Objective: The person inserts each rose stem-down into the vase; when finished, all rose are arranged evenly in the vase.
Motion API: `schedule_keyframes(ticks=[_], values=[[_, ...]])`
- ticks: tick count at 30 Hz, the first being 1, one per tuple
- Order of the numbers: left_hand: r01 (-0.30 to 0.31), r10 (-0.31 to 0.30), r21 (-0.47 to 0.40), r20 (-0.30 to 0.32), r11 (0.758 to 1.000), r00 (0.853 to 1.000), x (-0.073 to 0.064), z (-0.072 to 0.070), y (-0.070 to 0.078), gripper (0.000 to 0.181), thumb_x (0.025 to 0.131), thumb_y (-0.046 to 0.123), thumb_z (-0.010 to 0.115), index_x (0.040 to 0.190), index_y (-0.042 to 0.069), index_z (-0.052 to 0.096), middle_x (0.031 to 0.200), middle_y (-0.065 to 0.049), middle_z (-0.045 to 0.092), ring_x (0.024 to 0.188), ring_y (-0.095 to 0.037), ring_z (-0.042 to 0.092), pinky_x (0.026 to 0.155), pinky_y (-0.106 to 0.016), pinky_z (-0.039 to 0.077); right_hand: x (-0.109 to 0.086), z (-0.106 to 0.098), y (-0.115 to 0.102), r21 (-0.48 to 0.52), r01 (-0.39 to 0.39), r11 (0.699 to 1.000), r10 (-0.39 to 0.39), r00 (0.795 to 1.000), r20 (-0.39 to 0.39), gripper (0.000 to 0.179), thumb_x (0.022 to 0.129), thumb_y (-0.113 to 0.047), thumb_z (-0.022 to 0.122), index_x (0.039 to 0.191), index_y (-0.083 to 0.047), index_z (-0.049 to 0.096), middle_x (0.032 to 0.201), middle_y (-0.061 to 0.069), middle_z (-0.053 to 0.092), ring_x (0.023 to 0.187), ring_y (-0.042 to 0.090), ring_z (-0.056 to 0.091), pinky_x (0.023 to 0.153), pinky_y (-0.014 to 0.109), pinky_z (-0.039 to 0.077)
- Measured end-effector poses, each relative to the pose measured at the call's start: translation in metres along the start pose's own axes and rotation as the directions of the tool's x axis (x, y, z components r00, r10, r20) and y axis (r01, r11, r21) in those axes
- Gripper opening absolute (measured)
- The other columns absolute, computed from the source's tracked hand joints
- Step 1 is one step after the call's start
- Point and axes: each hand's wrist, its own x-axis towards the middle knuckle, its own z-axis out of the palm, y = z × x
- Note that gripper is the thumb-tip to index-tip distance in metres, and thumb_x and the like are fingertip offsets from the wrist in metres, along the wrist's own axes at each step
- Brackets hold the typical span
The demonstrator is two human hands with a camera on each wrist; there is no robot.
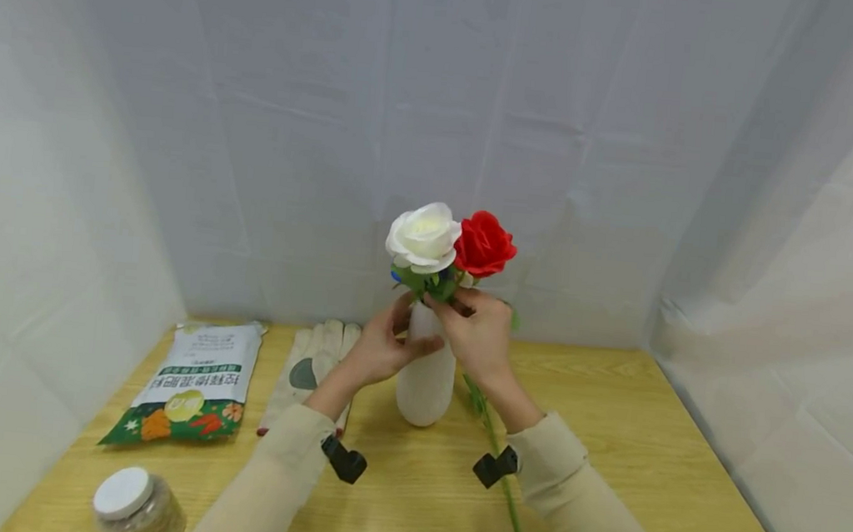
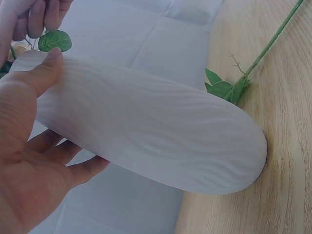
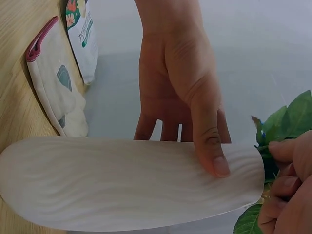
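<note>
A white vase (image 1: pixel 424 395) with a wavy surface stands upright on the table. My left hand (image 1: pixel 381 344) grips its upper part, thumb across the near side and fingers around the far side, as the left wrist view shows. At the vase's mouth, my right hand (image 1: pixel 479 335) pinches a flower stem among green leaves (image 3: pixel 287 119); the stem itself is mostly hidden by the fingers. Above both hands are a white rose (image 1: pixel 423 239) and a red rose (image 1: pixel 485 245), side by side. A bit of blue shows under the white bloom.
Right of the vase, a green stem (image 1: pixel 507 489) with leaves lies on the wooden table (image 1: pixel 608 447). To the left are pale work gloves (image 1: pixel 305 377), a printed fertilizer bag (image 1: pixel 195 381) and a white-lidded jar (image 1: pixel 124 494). Pale sheeting (image 1: pixel 440 92) hangs behind and beside the table.
</note>
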Motion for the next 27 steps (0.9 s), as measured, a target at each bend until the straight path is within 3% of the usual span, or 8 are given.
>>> schedule_keyframes(ticks=[5,8,13,18,20,23,25,27], values=[[0.01,-0.01,-0.004,0.004,1.0,1.0,0.0,0.0,0.0,0.092,0.098,0.022,0.077,0.17,0.025,0.02,0.164,-0.018,0.043,0.147,-0.042,0.049,0.111,-0.059,0.051,-0.002,0.002,0.003,-0.063,0.045,0.997,-0.047,0.999,-0.023,0.021,0.088,-0.006,0.08,0.067,-0.002,0.076,0.051,0.003,0.052,0.05,0.007,0.04,0.047,0.02,0.029],[0.007,-0.007,0.004,0.008,1.0,1.0,0.001,0.0,-0.001,0.091,0.098,0.022,0.077,0.17,0.025,0.021,0.163,-0.019,0.046,0.146,-0.042,0.05,0.11,-0.059,0.052,-0.001,0.002,0.003,-0.106,0.035,0.994,-0.037,0.999,-0.016,0.025,0.087,-0.007,0.08,0.063,-0.005,0.074,0.048,0.001,0.051,0.048,0.007,0.04,0.046,0.02,0.029],[0.0,0.0,0.015,0.007,1.0,1.0,0.002,0.0,-0.003,0.089,0.098,0.02,0.077,0.169,0.021,0.023,0.16,-0.02,0.049,0.147,-0.041,0.05,0.113,-0.059,0.05,0.003,-0.003,-0.001,-0.128,-0.077,0.989,0.083,0.996,0.044,0.038,0.088,-0.014,0.08,0.053,-0.01,0.065,0.044,-0.006,0.045,0.043,0.005,0.033,0.043,0.023,0.026],[-0.011,0.011,0.015,0.001,1.0,1.0,0.001,-0.002,-0.004,0.087,0.098,0.02,0.078,0.168,0.022,0.027,0.163,-0.015,0.046,0.147,-0.039,0.049,0.114,-0.06,0.048,0.003,-0.007,-0.004,-0.11,-0.196,0.974,0.208,0.972,0.111,0.049,0.092,-0.017,0.077,0.048,-0.009,0.058,0.042,-0.009,0.038,0.043,0.007,0.028,0.043,0.025,0.024],[-0.024,0.024,0.017,-0.003,1.0,1.0,0.0,-0.002,-0.004,0.085,0.097,0.019,0.078,0.167,0.022,0.03,0.164,-0.013,0.046,0.147,-0.039,0.05,0.114,-0.06,0.048,0.001,-0.009,-0.004,-0.087,-0.211,0.974,0.221,0.967,0.124,0.039,0.093,-0.016,0.075,0.056,-0.007,0.069,0.044,-0.009,0.04,0.044,0.007,0.031,0.044,0.025,0.026],[-0.031,0.031,0.012,-0.007,0.999,0.999,0.0,-0.001,-0.003,0.084,0.097,0.018,0.079,0.166,0.023,0.032,0.164,-0.011,0.046,0.147,-0.038,0.05,0.113,-0.058,0.05,-0.002,-0.017,-0.003,-0.042,-0.207,0.977,0.211,0.968,0.139,0.018,0.094,-0.013,0.073,0.082,-0.004,0.083,0.047,-0.008,0.046,0.044,0.007,0.037,0.045,0.023,0.032],[-0.036,0.036,0.007,-0.007,0.999,0.999,0.0,0.0,-0.003,0.083,0.097,0.016,0.079,0.166,0.022,0.033,0.162,-0.013,0.048,0.145,-0.039,0.052,0.111,-0.057,0.052,-0.005,-0.025,-0.003,-0.013,-0.201,0.98,0.2,0.968,0.149,0.017,0.095,-0.012,0.072,0.101,-0.004,0.085,0.051,-0.005,0.052,0.046,0.005,0.041,0.046,0.023,0.035],[-0.027,0.027,0.005,-0.008,1.0,1.0,0.0,0.001,-0.002,0.082,0.097,0.016,0.079,0.165,0.022,0.034,0.16,-0.014,0.05,0.144,-0.038,0.053,0.109,-0.056,0.054,-0.009,-0.035,-0.003,0.016,-0.199,0.98,0.194,0.968,0.158,0.018,0.096,-0.012,0.073,0.107,-0.002,0.083,0.056,0.0,0.06,0.048,0.004,0.046,0.048,0.023,0.04]])
